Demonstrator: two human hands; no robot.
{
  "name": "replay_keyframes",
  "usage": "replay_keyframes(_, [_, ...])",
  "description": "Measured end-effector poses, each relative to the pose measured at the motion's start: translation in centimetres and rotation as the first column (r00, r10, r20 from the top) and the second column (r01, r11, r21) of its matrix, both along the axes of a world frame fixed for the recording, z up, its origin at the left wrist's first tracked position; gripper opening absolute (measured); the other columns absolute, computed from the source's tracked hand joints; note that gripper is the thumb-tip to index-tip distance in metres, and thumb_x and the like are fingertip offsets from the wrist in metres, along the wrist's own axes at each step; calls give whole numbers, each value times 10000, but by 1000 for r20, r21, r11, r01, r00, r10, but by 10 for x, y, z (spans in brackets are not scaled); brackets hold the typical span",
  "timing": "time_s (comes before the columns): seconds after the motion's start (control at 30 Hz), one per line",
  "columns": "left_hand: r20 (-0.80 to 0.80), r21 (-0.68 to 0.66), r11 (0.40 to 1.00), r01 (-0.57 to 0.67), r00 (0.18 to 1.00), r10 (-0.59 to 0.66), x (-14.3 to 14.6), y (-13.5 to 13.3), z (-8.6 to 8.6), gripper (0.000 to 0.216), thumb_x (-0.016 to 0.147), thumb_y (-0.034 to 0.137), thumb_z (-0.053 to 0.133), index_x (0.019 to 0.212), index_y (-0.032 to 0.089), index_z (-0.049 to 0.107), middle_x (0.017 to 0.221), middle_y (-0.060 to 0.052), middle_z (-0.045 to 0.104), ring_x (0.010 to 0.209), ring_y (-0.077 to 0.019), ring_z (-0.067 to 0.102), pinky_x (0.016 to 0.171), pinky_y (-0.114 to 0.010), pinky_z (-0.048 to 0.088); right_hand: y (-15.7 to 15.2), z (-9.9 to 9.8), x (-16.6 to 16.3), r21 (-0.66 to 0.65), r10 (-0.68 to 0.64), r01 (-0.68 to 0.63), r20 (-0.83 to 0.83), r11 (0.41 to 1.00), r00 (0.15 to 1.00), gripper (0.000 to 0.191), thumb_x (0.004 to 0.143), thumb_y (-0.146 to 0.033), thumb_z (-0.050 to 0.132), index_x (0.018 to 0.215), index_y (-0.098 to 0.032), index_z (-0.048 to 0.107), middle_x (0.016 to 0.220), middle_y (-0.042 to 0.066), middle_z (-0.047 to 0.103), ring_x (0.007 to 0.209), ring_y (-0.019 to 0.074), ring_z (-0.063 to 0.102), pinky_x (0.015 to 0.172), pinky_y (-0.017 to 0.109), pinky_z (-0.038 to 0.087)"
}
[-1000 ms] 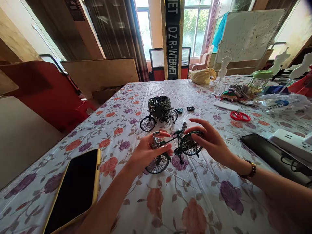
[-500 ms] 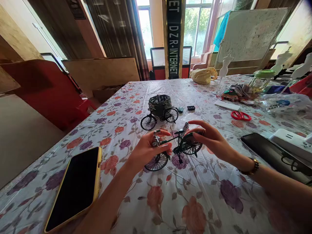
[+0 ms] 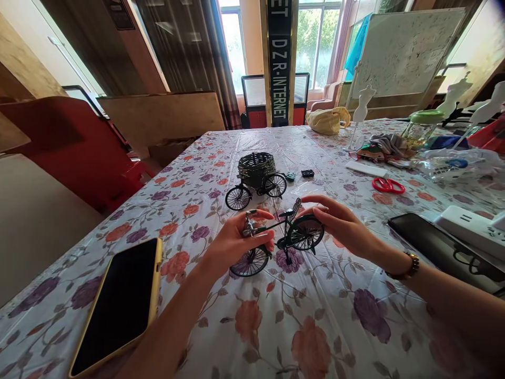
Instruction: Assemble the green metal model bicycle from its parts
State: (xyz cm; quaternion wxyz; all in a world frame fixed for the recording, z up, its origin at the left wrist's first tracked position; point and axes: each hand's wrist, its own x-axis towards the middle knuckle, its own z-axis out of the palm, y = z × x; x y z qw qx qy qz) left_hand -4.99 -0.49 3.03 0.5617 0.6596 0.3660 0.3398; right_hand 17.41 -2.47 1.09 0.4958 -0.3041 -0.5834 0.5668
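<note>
A dark miniature bicycle [image 3: 279, 227] is held between my two hands, its front wheel to the left. My left hand [image 3: 234, 238] is closed around the front end, just under the handlebars. At the rear wheel, my right hand [image 3: 345, 223] grips the bicycle with thumb and fingers. Part of the front fork is hidden by my left fingers. Behind it a second miniature bicycle [image 3: 239, 198] stands on the table, in front of a black woven basket [image 3: 256, 166]. Two small dark pieces, a greenish one [image 3: 290, 177] and a black one [image 3: 307, 173], lie right of the basket.
A phone in a yellow case [image 3: 118, 305] lies at the left. To the right are red-handled scissors [image 3: 389, 185], a black case [image 3: 426, 237], a white power strip [image 3: 467, 221] and a plastic bag [image 3: 453, 166]. A yellow cloth bag [image 3: 325, 122] sits farther back on the flowered tablecloth [image 3: 221, 316].
My right thumb and fingers have shifted slightly on the rear wheel. The whole view has drifted a little, and the bicycle stays in both hands.
</note>
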Motion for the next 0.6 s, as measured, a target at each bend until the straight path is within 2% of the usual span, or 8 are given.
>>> replay_keyframes(0.47, [-31,18,999,30,999,-29,-1,0,2,287,728,249,616,975,154,505,591,25,617,588,-118,603,624,-221,448,2,-3,1,17,1,-2,55,1000,998,261,842,-261,482,1101,-246,502,999,23,605,915,120,572,833,277,432])
replay_keyframes(0.6, [-75,50,998,37,997,-33,-2,-2,2,318,715,278,630,992,177,511,602,29,618,603,-117,598,620,-217,430,3,-3,1,46,-19,15,101,999,995,270,846,-295,462,1110,-254,504,1024,29,595,923,130,567,845,307,437])
